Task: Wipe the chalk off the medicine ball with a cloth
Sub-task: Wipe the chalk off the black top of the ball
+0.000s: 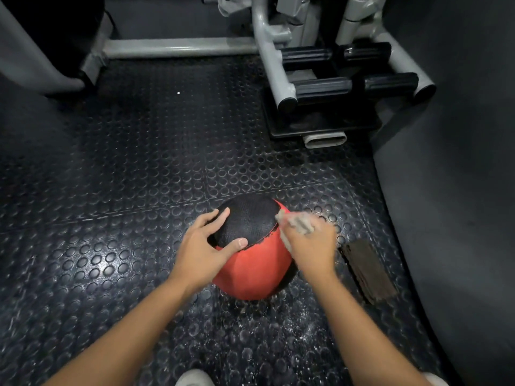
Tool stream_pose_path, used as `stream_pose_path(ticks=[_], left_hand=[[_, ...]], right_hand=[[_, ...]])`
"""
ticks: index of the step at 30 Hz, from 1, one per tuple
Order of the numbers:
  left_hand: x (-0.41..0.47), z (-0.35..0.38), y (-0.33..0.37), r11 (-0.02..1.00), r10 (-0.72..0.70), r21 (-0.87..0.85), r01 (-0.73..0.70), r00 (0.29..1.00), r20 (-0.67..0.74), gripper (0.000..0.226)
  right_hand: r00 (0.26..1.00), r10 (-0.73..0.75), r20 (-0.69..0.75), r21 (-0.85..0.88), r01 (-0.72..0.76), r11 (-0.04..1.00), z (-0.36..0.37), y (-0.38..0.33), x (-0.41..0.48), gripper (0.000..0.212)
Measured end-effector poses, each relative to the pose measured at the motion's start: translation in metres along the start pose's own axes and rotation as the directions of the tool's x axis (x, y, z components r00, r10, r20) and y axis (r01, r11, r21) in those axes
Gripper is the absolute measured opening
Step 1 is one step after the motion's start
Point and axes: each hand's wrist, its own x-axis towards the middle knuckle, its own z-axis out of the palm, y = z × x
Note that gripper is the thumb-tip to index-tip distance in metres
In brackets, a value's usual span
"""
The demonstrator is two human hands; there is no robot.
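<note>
Pale shoe toes [192,378] peek in at the bottom edge of the frame, and two bare forearms reach up from there toward the lower centre. The medicine ball [250,266] sits on the studded rubber floor [133,162] just below the middle of the frame; its top panel is black and its sides are red.

The left hand [207,243] rests flat on the ball's left side, fingers straight and spread over the black panel, with the thumb lying along the seam where black meets red. It grips nothing.

The right hand [312,246], blurred, is at the ball's upper right edge with its fingers curled round a bunched greyish cloth [299,222]. The cloth touches the ball where the black panel meets the red.

White chalk dust [278,330] speckles the floor below the ball, between the forearms. A dark brown rectangular block [367,270] lies on the floor just to the right of the right hand.

Across the top of the frame stands a grey tubular machine frame [178,47], with black ribbed foot bars [351,84] at the upper right.
</note>
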Motion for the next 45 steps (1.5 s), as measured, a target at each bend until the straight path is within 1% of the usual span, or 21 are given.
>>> stream_pose_path(ticks=[2, 4, 6, 8, 10, 12, 14, 17, 19, 21, 24, 26, 29, 31, 34, 36, 38, 39, 41, 42, 45], left_hand=[[-0.001, 0.000, -0.002, 1.000, 0.005, -0.002, -0.005, 1.000, 0.002, 0.071], [-0.005, 0.002, -0.003, 1.000, 0.003, -0.007, -0.003, 1.000, 0.013, 0.073], [-0.008, 0.002, -0.003, 1.000, 0.005, -0.010, -0.005, 1.000, 0.014, 0.075], [-0.009, 0.001, -0.003, 1.000, 0.001, -0.029, -0.001, 1.000, 0.003, 0.075], [-0.010, -0.002, -0.004, 0.999, -0.006, -0.041, 0.006, 1.000, -0.003, 0.074], [-0.012, -0.004, -0.007, 0.998, -0.015, -0.056, 0.015, 1.000, 0.006, 0.077], [-0.014, -0.006, -0.012, 0.994, -0.011, -0.105, 0.013, 1.000, 0.015, 0.075], [-0.014, -0.007, -0.018, 0.990, -0.021, -0.142, 0.021, 1.000, 0.005, 0.075], [-0.013, -0.008, -0.018, 0.989, -0.028, -0.143, 0.028, 1.000, -0.001, 0.081], [-0.014, -0.010, -0.015, 0.989, -0.034, -0.141, 0.034, 0.999, 0.006, 0.085], [-0.015, -0.011, -0.013, 0.989, -0.053, -0.138, 0.052, 0.999, -0.003, 0.083], [-0.015, -0.011, -0.012, 0.991, -0.073, -0.117, 0.070, 0.997, -0.020, 0.084], [-0.024, -0.013, -0.016, 0.984, -0.086, -0.159, 0.083, 0.996, -0.012, 0.078], [-0.037, -0.013, -0.023, 0.980, -0.068, -0.186, 0.066, 0.998, -0.006, 0.075], [-0.059, -0.012, -0.038, 0.976, 0.005, -0.216, -0.025, 0.996, -0.090, 0.064], [-0.070, -0.011, -0.046, 0.969, 0.026, -0.233, -0.078, 0.975, -0.221, 0.046], [-0.075, -0.009, -0.041, 0.945, -0.081, -0.327, -0.017, 0.955, -0.285, 0.037], [-0.077, -0.008, -0.035, 0.931, -0.152, -0.363, 0.044, 0.950, -0.274, 0.039], [-0.081, -0.006, -0.032, 0.930, -0.265, -0.323, 0.177, 0.931, -0.250, 0.056], [-0.083, -0.005, -0.031, 0.931, -0.306, -0.279, 0.234, 0.919, -0.250, 0.064], [-0.094, 0.000, -0.023, 0.919, -0.380, -0.210, 0.334, 0.893, -0.242, 0.076]], right_hand=[[0.997, -0.071, -0.008, 0.074, 0.072, 0.995, 0.000, -0.004, -0.031, 0.011], [0.996, -0.071, -0.046, 0.089, 0.075, 0.993, 0.000, -0.001, -0.029, 0.011], [0.996, 0.047, -0.075, 0.022, -0.046, 0.999, 0.000, 0.005, 0.001, 0.011], [0.970, 0.228, -0.085, 0.085, -0.221, 0.971, 0.000, 0.021, 0.038, 0.018], [0.915, 0.401, -0.042, 0.144, -0.392, 0.909, 0.001, 0.036, 0.059, 0.024], [0.893, 0.447, -0.042, 0.135, -0.439, 0.888, 0.001, 0.045, 0.058, 0.024], [0.929, 0.356, -0.104, 0.105, -0.346, 0.932, 0.001, 0.035, 0.037, 0.027], [0.994, 0.056, -0.090, 0.119, -0.045, 0.992, 0.011, 0.008, -0.015, 0.018], [0.985, -0.160, -0.069, 0.126, 0.168, 0.978, 0.021, -0.005, -0.042, 0.012], [0.972, -0.223, -0.074, 0.096, 0.230, 0.969, 0.025, -0.007, -0.038, 0.019], [0.986, -0.084, -0.145, -0.006, 0.084, 0.996, 0.025, -0.006, 0.001, 0.034], [0.979, 0.108, -0.175, 0.018, -0.106, 0.994, 0.023, 0.006, 0.030, 0.032], [0.887, 0.446, -0.115, 0.167, -0.426, 0.889, 0.016, 0.038, 0.047, 0.020], [0.825, 0.559, -0.085, 0.173, -0.541, 0.823, 0.009, 0.055, 0.040, 0.027], [0.797, 0.602, -0.035, 0.185, -0.587, 0.788, -0.001, 0.070, 0.024, 0.022], [0.777, 0.628, 0.026, 0.180, -0.622, 0.762, -0.009, 0.077, 0.014, 0.041], [0.758, 0.646, 0.086, 0.153, -0.651, 0.744, -0.016, 0.076, 0.007, 0.055], [0.761, 0.641, 0.097, 0.145, -0.648, 0.748, -0.020, 0.072, 0.004, 0.049], [0.796, 0.597, 0.100, 0.161, -0.605, 0.780, -0.026, 0.057, -0.001, 0.024], [0.832, 0.546, 0.099, 0.189, -0.554, 0.811, -0.028, 0.048, -0.003, 0.017], [0.940, 0.316, 0.131, 0.256, -0.340, 0.905, -0.033, 0.016, -0.015, 0.017]])
